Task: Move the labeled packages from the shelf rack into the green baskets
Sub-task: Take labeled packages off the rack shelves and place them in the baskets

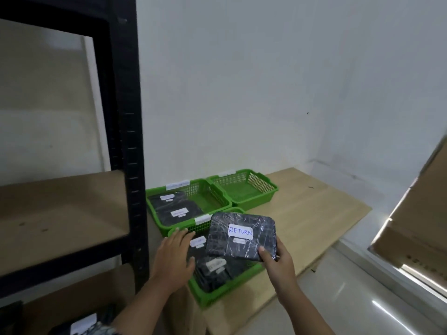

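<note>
My right hand [278,259] grips a black wrapped package [239,235] by its lower right corner; its white label reads RETURN. The package hangs tilted over the nearest green basket [212,296], which holds several black labeled packages. My left hand [175,252] is open with fingers spread, hovering at that basket's left rim. A second green basket [154,209] behind it holds two labeled packages [179,211]. A third green basket [244,187] at the back has nothing in it. Another labeled package [84,325] lies on the rack's lower shelf.
The black metal shelf rack [130,141] with wooden shelves [63,213] stands at the left. The baskets rest on a low wooden table [309,213] against the white wall. A cardboard box [416,213] leans in at the right over the tiled floor.
</note>
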A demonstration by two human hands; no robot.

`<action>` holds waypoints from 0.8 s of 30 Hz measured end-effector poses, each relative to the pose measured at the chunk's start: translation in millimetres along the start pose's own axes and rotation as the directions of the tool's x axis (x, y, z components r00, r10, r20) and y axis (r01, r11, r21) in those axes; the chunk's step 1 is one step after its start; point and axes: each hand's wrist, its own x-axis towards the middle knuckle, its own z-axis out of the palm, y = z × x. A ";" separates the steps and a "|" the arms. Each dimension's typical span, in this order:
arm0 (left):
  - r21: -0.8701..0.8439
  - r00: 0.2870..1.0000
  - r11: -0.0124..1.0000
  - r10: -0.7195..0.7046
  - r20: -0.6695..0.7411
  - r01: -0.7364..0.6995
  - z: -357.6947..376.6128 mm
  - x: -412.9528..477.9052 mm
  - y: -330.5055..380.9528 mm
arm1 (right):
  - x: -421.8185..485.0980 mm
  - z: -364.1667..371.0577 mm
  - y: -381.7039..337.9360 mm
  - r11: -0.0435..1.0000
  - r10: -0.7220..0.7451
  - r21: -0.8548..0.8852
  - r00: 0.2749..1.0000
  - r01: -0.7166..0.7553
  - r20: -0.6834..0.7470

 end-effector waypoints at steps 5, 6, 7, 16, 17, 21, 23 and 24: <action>-0.010 0.998 0.998 -0.065 0.002 0.065 18.4 45.7 -17.2 | 59.6 27.3 2.9 0.995 0.087 -0.038 0.995 -0.089 -0.052; 0.002 0.997 0.997 -0.073 0.016 0.073 21.9 52.8 -21.7 | 71.3 33.9 3.8 0.993 0.109 -0.042 0.992 -0.112 -0.064; 0.016 0.996 0.997 -0.080 0.029 0.080 25.1 59.9 -26.2 | 83.3 40.9 4.9 0.990 0.132 -0.043 0.989 -0.135 -0.069; 0.062 0.957 0.956 -0.289 0.036 0.286 53.6 118.9 -61.5 | 199.6 122.9 17.7 0.962 0.272 -0.003 0.962 -0.272 -0.002; 0.080 0.944 0.944 -0.324 0.054 0.319 56.5 123.3 -66.1 | 211.1 132.1 18.5 0.953 0.302 -0.002 0.953 -0.302 0.010; 0.137 0.904 0.904 -0.418 0.091 0.404 67.6 138.4 -79.6 | 257.1 164.3 20.5 0.904 0.416 0.077 0.907 -0.420 0.066; 0.165 0.873 0.873 -0.477 0.098 0.458 73.6 143.2 -84.6 | 278.0 179.6 21.1 0.874 0.471 0.095 0.879 -0.476 0.071; 0.166 0.855 0.855 -0.510 0.094 0.491 76.1 145.1 -86.8 | 287.5 188.3 23.3 0.861 0.496 0.091 0.866 -0.501 0.067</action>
